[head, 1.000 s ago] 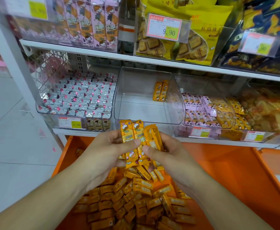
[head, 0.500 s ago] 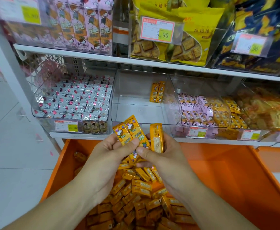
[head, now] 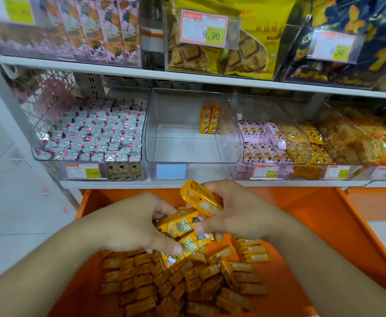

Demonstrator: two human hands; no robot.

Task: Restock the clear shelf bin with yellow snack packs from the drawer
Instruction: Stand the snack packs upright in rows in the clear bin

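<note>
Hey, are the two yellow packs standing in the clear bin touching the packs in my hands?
Apart. The head view shows the two standing packs at the back of the clear bin, with bare bin floor and front wall separating them from the held packs.

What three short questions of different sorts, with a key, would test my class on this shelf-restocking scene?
1. True or false: the clear plastic shelf bin in the middle is already packed full.
2. Multiple choice: the loose heap of yellow snack packs lies in A) the orange drawer; B) a wire basket; C) a cardboard box.
3. Fill in: the right hand holds a yellow pack tilted above the ones that the ____ hand grips.

Key
1. False: only two upright yellow packs stand at its back.
2. A
3. left
</note>
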